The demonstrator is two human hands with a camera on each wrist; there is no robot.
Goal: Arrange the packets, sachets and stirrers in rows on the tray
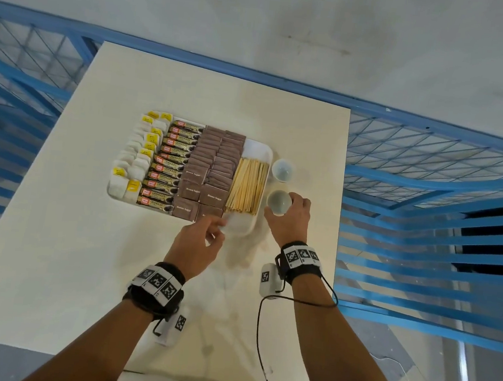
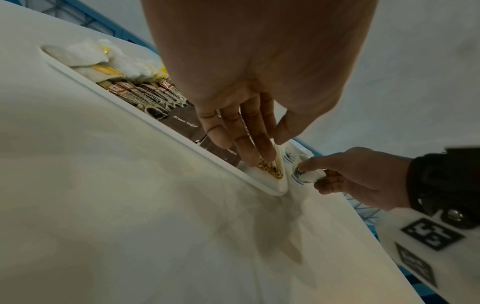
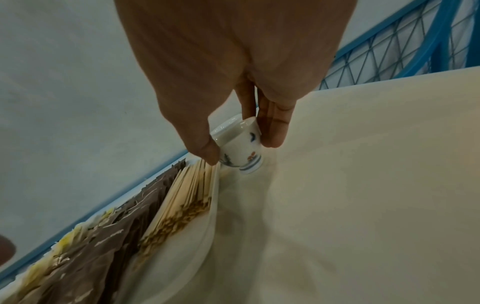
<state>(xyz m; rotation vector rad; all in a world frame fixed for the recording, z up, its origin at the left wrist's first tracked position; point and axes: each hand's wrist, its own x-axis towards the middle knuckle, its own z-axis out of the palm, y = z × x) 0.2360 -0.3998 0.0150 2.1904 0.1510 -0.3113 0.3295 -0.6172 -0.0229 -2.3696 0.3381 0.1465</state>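
Basically tidy-up stage: right hand point(image 1: 287, 218) pinches the near cup point(image 1: 279, 203) by its sides, thumb and fingers clamped, just beside the tray point(image 1: 258, 149) on the table point(image 1: 86, 236). Keep it upright and clear of the tray rim. Left hand point(image 1: 197, 242) hovers at the tray's near edge, fingers loose, holding nothing. Tray holds rows: white sachets point(image 1: 130, 160) leftmost, granules packets point(image 1: 166, 170), brown sugar packets point(image 1: 212, 168), stirrers point(image 1: 247, 187) rightmost. Second cup point(image 1: 283, 170) stands farther back; both look empty.
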